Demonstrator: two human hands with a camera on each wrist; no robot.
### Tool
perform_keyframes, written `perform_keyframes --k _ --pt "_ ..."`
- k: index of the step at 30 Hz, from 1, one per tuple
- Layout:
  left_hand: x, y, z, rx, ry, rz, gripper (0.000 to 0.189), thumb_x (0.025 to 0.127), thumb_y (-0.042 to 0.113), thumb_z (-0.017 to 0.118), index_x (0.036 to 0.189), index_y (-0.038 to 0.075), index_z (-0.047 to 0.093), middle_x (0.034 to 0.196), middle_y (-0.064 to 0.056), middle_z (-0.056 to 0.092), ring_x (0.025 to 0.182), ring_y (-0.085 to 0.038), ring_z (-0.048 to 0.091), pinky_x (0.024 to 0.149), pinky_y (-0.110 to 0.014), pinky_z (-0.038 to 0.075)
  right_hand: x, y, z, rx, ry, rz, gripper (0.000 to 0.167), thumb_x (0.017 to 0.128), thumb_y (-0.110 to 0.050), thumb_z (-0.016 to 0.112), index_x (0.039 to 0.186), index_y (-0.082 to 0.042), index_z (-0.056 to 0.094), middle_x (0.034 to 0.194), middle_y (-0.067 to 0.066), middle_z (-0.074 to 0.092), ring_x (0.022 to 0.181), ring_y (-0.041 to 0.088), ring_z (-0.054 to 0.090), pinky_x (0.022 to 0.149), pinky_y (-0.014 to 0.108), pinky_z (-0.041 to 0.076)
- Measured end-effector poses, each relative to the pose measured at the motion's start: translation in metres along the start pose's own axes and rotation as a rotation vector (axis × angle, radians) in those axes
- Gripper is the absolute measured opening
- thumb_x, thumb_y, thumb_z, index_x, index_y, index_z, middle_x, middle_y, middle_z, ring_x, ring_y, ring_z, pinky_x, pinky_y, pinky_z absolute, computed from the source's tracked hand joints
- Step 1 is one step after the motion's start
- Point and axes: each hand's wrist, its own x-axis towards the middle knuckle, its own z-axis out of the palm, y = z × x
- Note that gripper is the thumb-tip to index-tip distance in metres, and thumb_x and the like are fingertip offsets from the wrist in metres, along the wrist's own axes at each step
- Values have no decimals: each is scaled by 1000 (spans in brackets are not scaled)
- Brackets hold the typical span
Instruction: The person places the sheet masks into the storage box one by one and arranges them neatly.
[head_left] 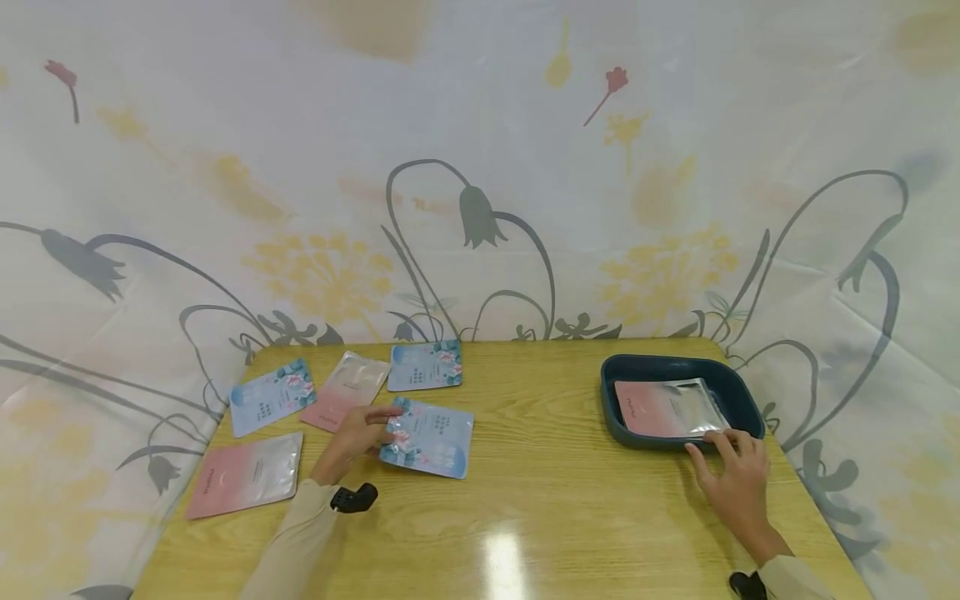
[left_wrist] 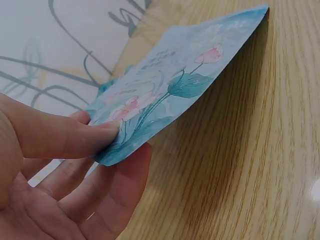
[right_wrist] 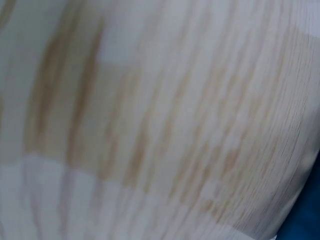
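My left hand (head_left: 360, 437) pinches a blue floral sheet mask packet (head_left: 431, 437) at one corner. In the left wrist view its far side tilts up off the wood, with the thumb on top and fingers beneath. At the right, my right hand (head_left: 738, 483) is at the near rim of a dark blue basin (head_left: 611, 429). Its fingertips pinch the near edge of a pink and silver sheet mask packet (head_left: 660, 408) inside that rim. A blurred, wood-toned reflective surface (right_wrist: 150, 125) fills the right wrist view, where the fingers are out of sight.
To the left lie two more blue packets (head_left: 272, 397) (head_left: 426, 365) and two pink ones (head_left: 246, 475) (head_left: 347, 390). All rest on a yellow wooden table (head_left: 555, 467). Behind it hangs a flower-patterned cloth (head_left: 510, 125).
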Motion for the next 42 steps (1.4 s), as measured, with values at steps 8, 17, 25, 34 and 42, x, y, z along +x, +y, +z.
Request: perform_keyframes --k 8,17,25,34,42 --pt "-2 9 8 -19 -45 37 39 82 -3 62 119 7 65 129 -18 55 76 -20 63 61 -37 53 0 0 -1 -4 1 -4 28 66 -12 77 85 1 61 89 23 48 82 45 39 67 59 29" --pt "-8 17 16 -55 -95 71 41 84 -1 61 124 6 62 132 -20 52 83 -22 64 63 -37 54 -1 2 0 -6 3 -13 34 81 -32 71 85 0 61 89 22 48 81 45 39 66 58 29" --pt "-10 24 24 -92 -83 73 42 84 -2 62 125 9 62 138 -20 46 102 -28 60 68 -39 55 0 2 1 -15 -3 -2 44 84 -44 67 85 0 61 90 22 48 82 44 39 68 60 30" --pt "-8 35 40 -147 -127 107 46 82 -1 64 127 10 61 140 -13 47 111 -29 54 72 -39 52 0 -4 0 -21 33 -1 63 90 -61 48 83 0 60 88 21 49 81 43 40 67 60 29" --pt "0 48 58 -191 -123 151 45 82 -2 63 126 10 62 136 -13 50 92 -22 62 73 -42 53 3 -7 -1 -13 40 -7 62 89 -62 48 83 -1 60 87 21 49 80 43 40 67 59 29"
